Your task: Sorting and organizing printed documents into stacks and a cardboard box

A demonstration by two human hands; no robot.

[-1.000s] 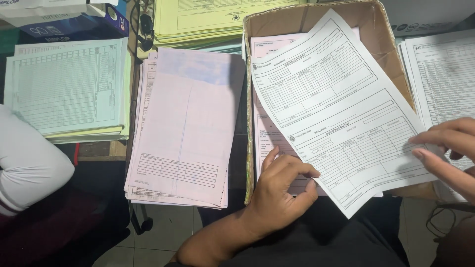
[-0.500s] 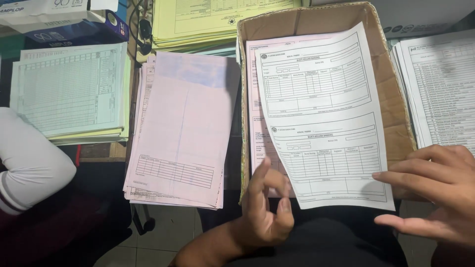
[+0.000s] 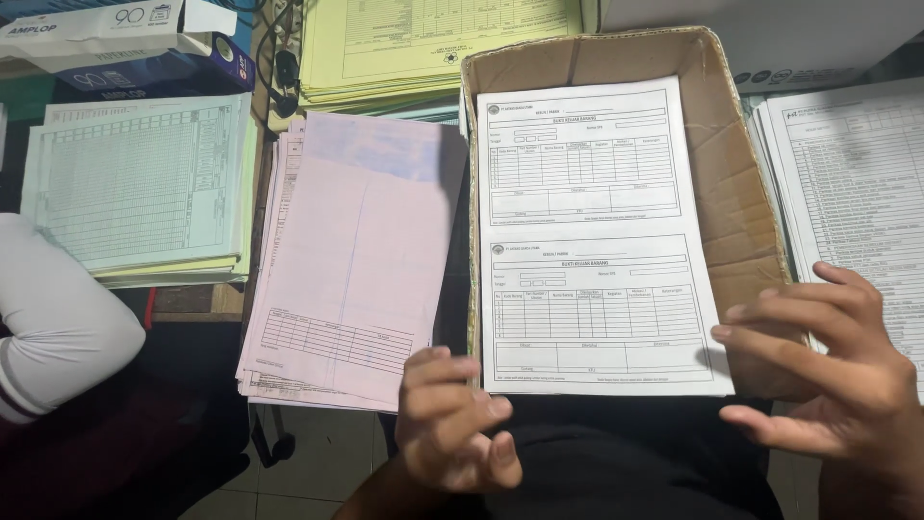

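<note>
While both hands hover empty, the left hand [image 3: 452, 424] shows loosely curled fingers below the near-left corner of the white printed form [image 3: 597, 241], apart from it. Right hand [image 3: 833, 371]: fingers spread and released, just beside the form's lower right edge; contact cannot be judged, and its wrist is cut off by the frame. Form lies flat and square in the cardboard box [image 3: 741, 193], hiding whatever lies beneath it. Left of the box: pink sheet stack [image 3: 356, 260]; farther left, pale green ledger stack [image 3: 135, 183]. Yellow stack [image 3: 423, 43] behind; white list stack [image 3: 857, 183] at right, partly cropped.
</note>
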